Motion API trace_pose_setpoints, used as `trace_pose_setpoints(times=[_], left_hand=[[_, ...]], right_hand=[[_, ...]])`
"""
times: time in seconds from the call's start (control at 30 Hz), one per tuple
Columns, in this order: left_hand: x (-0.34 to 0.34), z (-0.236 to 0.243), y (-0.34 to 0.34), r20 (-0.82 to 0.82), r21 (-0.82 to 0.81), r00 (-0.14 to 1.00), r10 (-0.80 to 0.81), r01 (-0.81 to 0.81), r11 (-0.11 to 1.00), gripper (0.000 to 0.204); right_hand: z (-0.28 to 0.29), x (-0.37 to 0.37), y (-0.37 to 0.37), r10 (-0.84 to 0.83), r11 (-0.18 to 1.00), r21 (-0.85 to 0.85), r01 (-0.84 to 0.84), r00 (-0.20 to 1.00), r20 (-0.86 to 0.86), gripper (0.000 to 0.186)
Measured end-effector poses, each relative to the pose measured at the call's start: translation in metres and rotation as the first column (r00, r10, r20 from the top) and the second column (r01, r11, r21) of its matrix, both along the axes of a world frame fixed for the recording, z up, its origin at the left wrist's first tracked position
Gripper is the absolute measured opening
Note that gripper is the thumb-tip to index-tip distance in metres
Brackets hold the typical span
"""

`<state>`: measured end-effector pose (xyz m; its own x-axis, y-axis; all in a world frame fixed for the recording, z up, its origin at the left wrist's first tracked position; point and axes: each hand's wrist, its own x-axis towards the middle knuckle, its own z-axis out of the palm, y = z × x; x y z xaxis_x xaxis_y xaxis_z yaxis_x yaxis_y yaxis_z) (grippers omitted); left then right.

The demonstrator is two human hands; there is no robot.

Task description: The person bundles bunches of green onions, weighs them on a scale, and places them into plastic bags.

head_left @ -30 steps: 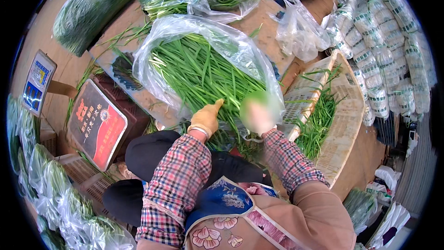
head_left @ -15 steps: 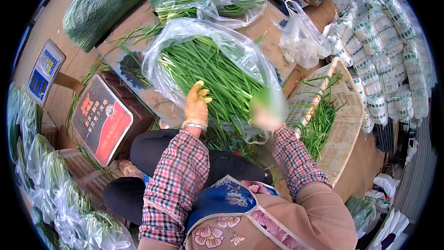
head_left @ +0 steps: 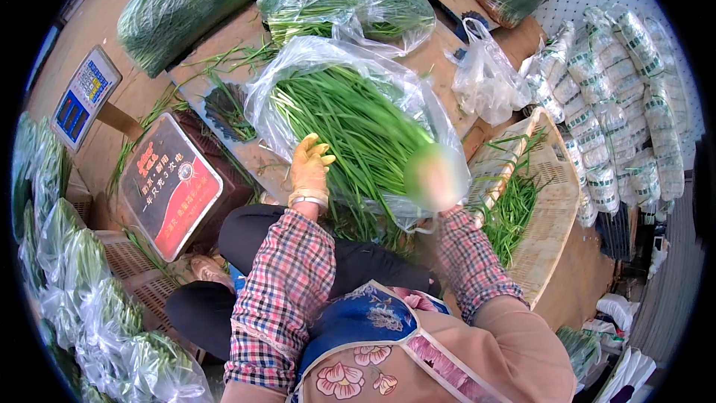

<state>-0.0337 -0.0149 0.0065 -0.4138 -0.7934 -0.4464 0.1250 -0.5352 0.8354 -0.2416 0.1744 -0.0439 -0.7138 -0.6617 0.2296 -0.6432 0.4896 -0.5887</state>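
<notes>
My left hand (head_left: 309, 168) wears a yellow glove, its fingers bent and apart at the lower left edge of the long green leafy stalks (head_left: 335, 116), with nothing visible in it. These lie in an opened clear plastic bag (head_left: 268, 67) in front of me. My right hand (head_left: 435, 180) is at the right end of the stalks, under a round blur, so its fingers and what it may hold are hidden. The stalks just above it are smeared by motion.
Bagged green bundles (head_left: 343, 4) lie at the back and along the left. A digital scale (head_left: 168, 186) with an upright display (head_left: 83, 97) stands left. A pale crate (head_left: 556, 254) with loose greens is right, beside a white plastic bag (head_left: 488, 78) and stacked wrapped white bundles (head_left: 611, 112).
My left hand has moved up and left from where it touched the stalks, and its fingers have spread. My right hand has shifted slightly right. The whole view has shifted a little.
</notes>
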Motion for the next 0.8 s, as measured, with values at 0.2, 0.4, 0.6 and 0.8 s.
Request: trace_pose_setpoints(times=[0.2,0.4,0.6,0.8], left_hand=[[0.022,-0.003,-0.011,0.029,0.007,0.998,0.059,-0.059,0.998,0.034],[0.017,-0.001,-0.009,0.035,0.005,0.999,0.036,-0.037,0.999,0.033],[0.017,-0.003,-0.009,0.045,0.000,0.998,0.036,-0.036,0.999,0.033],[0.022,-0.003,-0.012,0.094,0.000,0.994,0.051,-0.052,0.999,0.032]], right_hand=[[0.178,-0.026,0.039,0.018,0.903,-0.409,0.133,0.939,0.343,0.034],[0.202,-0.101,0.222,-0.457,0.873,-0.191,0.448,0.889,-0.005,0.044],[0.160,-0.092,0.268,-0.528,0.334,0.863,0.380,0.834,-0.163,0.052],[0.167,-0.001,0.052,-0.040,0.948,0.305,-0.090,0.917,0.396,0.032]])
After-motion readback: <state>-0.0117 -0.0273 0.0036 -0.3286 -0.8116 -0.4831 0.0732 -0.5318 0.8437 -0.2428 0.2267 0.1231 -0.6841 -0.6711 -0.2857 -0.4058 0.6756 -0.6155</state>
